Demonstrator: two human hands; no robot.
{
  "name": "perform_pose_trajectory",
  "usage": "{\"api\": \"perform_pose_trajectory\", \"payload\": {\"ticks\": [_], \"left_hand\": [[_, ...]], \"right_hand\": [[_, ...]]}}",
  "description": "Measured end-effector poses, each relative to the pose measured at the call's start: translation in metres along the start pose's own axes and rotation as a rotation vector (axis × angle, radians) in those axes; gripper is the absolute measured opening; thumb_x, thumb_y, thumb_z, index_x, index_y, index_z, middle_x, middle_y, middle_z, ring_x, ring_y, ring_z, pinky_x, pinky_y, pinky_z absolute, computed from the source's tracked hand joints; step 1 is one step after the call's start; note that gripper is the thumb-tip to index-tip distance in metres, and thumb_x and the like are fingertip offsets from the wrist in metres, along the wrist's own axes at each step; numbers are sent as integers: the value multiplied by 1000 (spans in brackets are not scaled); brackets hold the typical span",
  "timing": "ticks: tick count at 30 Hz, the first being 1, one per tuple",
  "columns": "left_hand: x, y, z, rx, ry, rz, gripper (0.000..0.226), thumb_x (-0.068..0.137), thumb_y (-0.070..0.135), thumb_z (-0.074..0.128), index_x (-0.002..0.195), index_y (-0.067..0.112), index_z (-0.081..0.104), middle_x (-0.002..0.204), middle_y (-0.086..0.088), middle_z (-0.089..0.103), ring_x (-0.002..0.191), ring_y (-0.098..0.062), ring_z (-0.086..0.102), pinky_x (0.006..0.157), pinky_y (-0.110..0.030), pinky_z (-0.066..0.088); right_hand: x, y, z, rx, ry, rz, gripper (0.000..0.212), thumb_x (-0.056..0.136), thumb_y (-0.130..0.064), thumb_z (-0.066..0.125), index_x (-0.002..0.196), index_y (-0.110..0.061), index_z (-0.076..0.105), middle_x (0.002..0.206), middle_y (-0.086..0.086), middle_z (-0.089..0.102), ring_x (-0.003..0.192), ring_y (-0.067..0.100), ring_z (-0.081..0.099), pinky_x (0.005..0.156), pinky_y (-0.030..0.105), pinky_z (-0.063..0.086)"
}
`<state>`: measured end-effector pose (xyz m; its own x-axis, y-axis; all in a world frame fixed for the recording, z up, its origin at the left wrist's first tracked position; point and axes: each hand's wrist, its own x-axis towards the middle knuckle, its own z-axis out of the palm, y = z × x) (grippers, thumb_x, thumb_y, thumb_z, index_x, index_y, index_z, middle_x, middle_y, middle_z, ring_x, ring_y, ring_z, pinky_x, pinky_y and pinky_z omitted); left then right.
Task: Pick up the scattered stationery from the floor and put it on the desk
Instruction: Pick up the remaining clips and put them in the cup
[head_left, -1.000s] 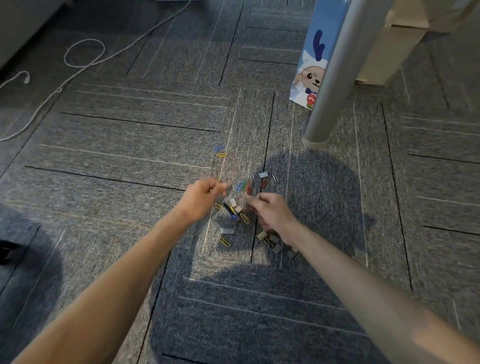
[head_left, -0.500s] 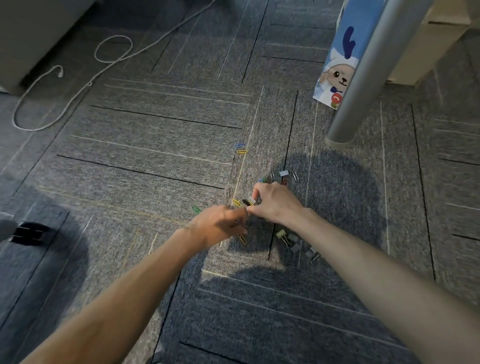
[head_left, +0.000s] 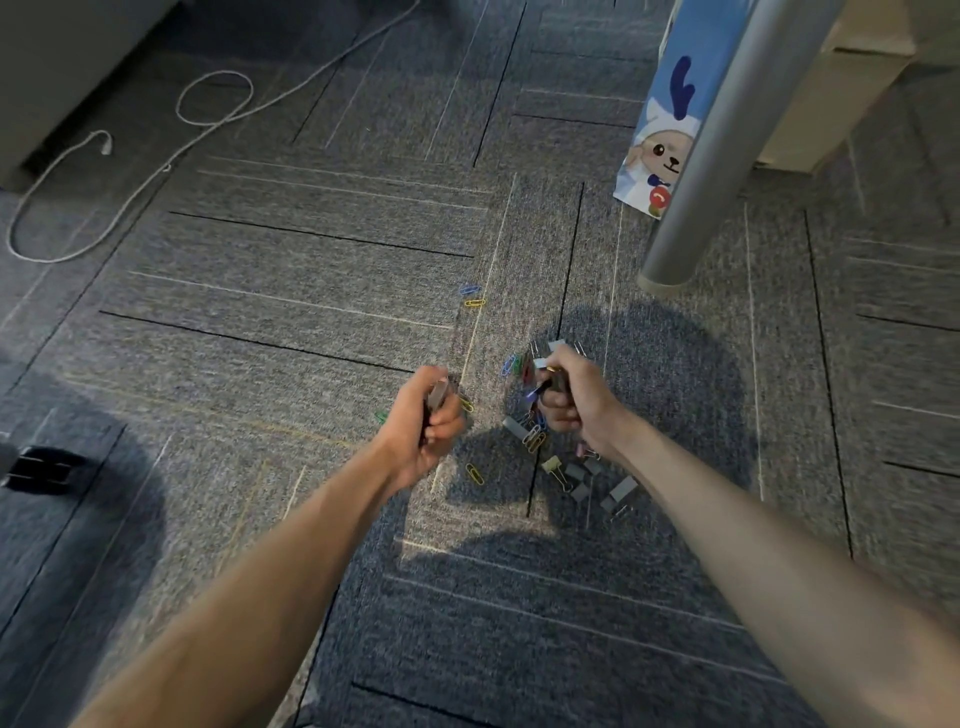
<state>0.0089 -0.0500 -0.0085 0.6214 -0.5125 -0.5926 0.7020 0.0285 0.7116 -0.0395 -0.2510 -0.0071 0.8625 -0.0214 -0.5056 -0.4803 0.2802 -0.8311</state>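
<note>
A moment ago the 2 hands were tip to tip, low over the pile. Now they have pulled apart, and each has come up a little with clips in it.

The left hand (head_left: 434, 423) has its fingers curled tight round a grey clip (head_left: 438, 393) that pokes out at the top, though it is blurry. The right hand (head_left: 571, 400) is bunched round a dark binder clip (head_left: 557, 382), and a purple paper clip (head_left: 530, 398) sticks out beside its fingers. So some stationery is off the floor, but I think none is on the desk yet.

Just below the right fingers lie loose paper clips (head_left: 535, 439). By that wrist is a heap of grey binder clips (head_left: 597, 478). Between the 2 hands, nearer the arms, lies 1 yellow clip (head_left: 474, 474). Past the fingertips sits a blue and yellow pair (head_left: 470, 296). Far beyond stands the desk leg (head_left: 696, 156).
</note>
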Motion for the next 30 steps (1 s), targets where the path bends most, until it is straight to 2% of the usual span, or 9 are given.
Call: {"api": "perform_pose_trajectory", "payload": {"ticks": [5,10,12,15,17,21,25,28,30], "left_hand": [[3,1,6,39,17,-14,35,97,29,44,68,10,51,49,3,39,32,-7,32,26,-14,25],[10,3,15,132,-17,10,9,96,20,50,95,13,55,61,3,48,38,-6,33,30,-14,26],[17,-3,17,529,17,40,12,94,22,53,103,16,57,68,9,53,45,-8,39,36,-18,35],[26,-10,15,1317,-33,235,5,93,28,54,97,24,55,82,4,62,59,-16,57,57,-30,57],[28,-10,16,1546,-97,340,10,94,32,50,101,25,52,78,3,63,61,-15,62,63,-28,58],[33,-6,14,1804,-207,489,29,95,41,42,113,20,49,77,6,60,60,-9,59,64,-20,52],[37,-7,10,1894,-311,629,41,93,50,30,108,16,49,75,1,59,54,-10,56,57,-21,52],[36,-8,15,1929,-309,618,40,95,48,25,102,15,48,73,2,58,51,-11,52,52,-23,52],[33,-9,24,1631,-202,425,28,97,41,33,99,17,48,74,0,60,51,-11,51,47,-19,48]], "right_hand": [[-13,8,-3,337,-12,12,37,96,-29,33,61,-21,38,43,-7,27,32,8,23,30,17,21],[-23,10,-7,391,-32,70,41,96,-24,43,56,-23,40,39,-8,35,30,8,38,32,18,32],[-27,8,-10,381,-48,109,42,97,-23,45,56,-23,39,38,-7,36,30,8,42,31,17,35],[-32,5,-15,383,-53,149,42,96,-22,46,55,-22,39,39,-5,38,31,8,43,30,17,37],[-33,3,-19,350,-44,175,42,97,-23,44,55,-23,40,41,-3,43,33,11,47,30,18,38],[-35,1,-24,213,-15,226,43,100,-27,40,57,-24,43,54,4,59,41,16,56,34,20,34],[-38,-1,-29,167,-10,210,41,101,-23,38,60,-23,34,78,17,71,34,13,48,29,18,28],[-38,2,-34,190,10,197,39,99,-22,42,60,-22,38,65,8,65,32,11,43,31,19,28],[-38,5,-37,296,4,160,37,99,-21,43,62,-19,44,54,2,56,30,9,40,28,18,29]]}}
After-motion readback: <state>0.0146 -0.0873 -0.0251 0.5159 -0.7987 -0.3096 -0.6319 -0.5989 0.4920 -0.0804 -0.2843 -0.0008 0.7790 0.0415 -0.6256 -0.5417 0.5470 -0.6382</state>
